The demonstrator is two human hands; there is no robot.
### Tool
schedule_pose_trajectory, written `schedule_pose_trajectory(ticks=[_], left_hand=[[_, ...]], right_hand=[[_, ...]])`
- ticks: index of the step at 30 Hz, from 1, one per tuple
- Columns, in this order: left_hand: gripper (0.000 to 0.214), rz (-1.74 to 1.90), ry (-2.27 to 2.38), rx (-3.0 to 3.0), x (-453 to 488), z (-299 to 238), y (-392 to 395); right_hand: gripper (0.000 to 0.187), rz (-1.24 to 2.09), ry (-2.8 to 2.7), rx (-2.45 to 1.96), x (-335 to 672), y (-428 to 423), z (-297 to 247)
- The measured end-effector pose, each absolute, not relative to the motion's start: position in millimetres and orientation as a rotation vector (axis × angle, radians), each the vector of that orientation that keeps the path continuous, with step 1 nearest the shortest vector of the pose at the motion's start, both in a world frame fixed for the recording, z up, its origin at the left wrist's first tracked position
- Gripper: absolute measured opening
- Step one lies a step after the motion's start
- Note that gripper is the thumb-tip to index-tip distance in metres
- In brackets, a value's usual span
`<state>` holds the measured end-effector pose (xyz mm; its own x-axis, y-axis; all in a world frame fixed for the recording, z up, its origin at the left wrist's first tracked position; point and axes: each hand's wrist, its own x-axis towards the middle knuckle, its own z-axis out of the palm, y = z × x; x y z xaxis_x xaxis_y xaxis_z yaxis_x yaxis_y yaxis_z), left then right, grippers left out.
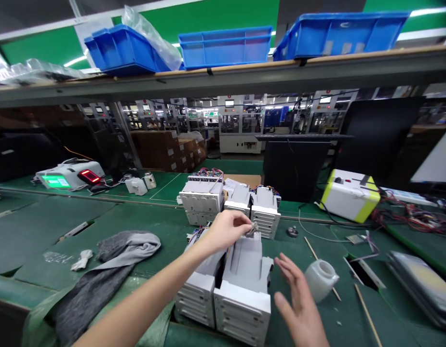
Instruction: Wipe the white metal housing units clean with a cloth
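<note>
My left hand (228, 229) reaches across a pair of white plastic housings (240, 289) standing side by side at the bench's near edge. Its fingertips pinch a small grey part (253, 228) just above the top of the right housing. My right hand (298, 301) hovers to the right of that housing with fingers spread and nothing in it. A small white plastic bottle (321, 278) lies on the mat beside the right hand.
Three more white housings with coloured wires (204, 197) stand behind on the green mat (154, 226). Grey cloth (114, 255) lies left. A yellow-white box (351, 195), thin sticks (318, 258), a small metal disc (292, 232), a slot (360, 274) and a black tray (425, 286) sit right.
</note>
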<state>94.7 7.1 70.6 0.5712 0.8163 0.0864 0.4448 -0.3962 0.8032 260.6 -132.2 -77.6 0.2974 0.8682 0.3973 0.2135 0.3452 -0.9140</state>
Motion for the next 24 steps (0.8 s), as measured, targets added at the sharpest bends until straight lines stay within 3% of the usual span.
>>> schedule_pose_trajectory(ticks=[7,16,24], left_hand=[[0.031,0.696,0.873,1.573,71.6,58.4,-29.3],[0.042,0.707,0.758,1.432,60.9,59.6,-50.9],[0.016,0.851,1.097,2.266,29.0,48.7,-52.0]], right_hand=[[0.026,0.417,-1.432,-1.246,278.0,-125.1,5.0],[0.030,0.231,-1.985,-1.098,254.3,-111.9,37.8],[0.015,0.323,-2.016,-1.316,264.8,-121.1,30.4]])
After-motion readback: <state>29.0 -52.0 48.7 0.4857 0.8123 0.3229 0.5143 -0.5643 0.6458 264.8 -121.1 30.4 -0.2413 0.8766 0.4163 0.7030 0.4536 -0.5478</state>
